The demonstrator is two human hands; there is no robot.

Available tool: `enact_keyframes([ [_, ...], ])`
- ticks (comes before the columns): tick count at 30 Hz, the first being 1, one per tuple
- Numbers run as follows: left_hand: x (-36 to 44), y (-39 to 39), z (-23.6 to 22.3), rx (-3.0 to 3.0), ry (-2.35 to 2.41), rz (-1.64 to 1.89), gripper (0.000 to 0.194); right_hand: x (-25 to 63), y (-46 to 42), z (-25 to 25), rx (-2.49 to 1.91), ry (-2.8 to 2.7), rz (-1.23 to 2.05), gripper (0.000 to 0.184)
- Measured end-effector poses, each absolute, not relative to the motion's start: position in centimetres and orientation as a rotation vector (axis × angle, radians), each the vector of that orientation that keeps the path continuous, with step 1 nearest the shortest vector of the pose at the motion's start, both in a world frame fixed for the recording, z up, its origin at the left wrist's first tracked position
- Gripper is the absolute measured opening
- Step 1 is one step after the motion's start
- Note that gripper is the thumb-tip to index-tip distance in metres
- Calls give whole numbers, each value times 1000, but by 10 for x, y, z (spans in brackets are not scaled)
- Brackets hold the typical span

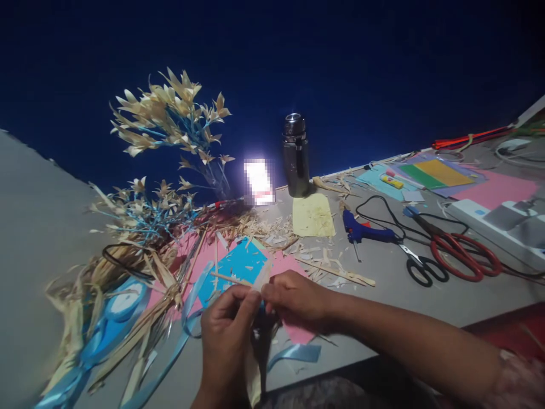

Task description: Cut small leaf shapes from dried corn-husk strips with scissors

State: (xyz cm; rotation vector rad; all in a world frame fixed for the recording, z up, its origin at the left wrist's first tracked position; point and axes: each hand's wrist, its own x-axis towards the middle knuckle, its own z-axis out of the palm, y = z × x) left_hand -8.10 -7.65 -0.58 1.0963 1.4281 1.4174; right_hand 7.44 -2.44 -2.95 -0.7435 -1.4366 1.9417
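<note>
The pale husk strip (263,275) is between both hands over the blue paper (236,262), its long axis pointing forward and slightly right. The left hand (227,321) and right hand (293,295) each have a pinching grip on it. A thin stick (225,277) points leftward; blue ribbon (196,292) lies beside, and wood-coloured scraps (272,227) cover the tabletop (383,307) ahead.

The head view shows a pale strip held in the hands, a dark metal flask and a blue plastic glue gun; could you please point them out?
Pale strip (262,276), head view: on its exposed upper stretch.
Dark metal flask (297,165), head view: on its body.
Blue plastic glue gun (361,231), head view: on its body.
</note>
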Motion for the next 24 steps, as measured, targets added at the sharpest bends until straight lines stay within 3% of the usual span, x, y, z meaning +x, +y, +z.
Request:
enact_keyframes([
  [6, -82, -82, -15, 1211, 1483, 1371, 16, 74, -33, -25, -776, -1485, 1810, 62],
  [13, -85, -75, -9, 1053, 1356, 1456, 21, 88, -4, -16, -476, -957, 2489, 62],
  [18, -77, -63, 4, 605, 1239, 1549, 32, 88, 0, -10, -707, -907, 2185, 47],
  [24, -66, -56, -1, 456, 964, 1546, 25, 61, -40, -24, -859, -1404, 1696, 30],
])
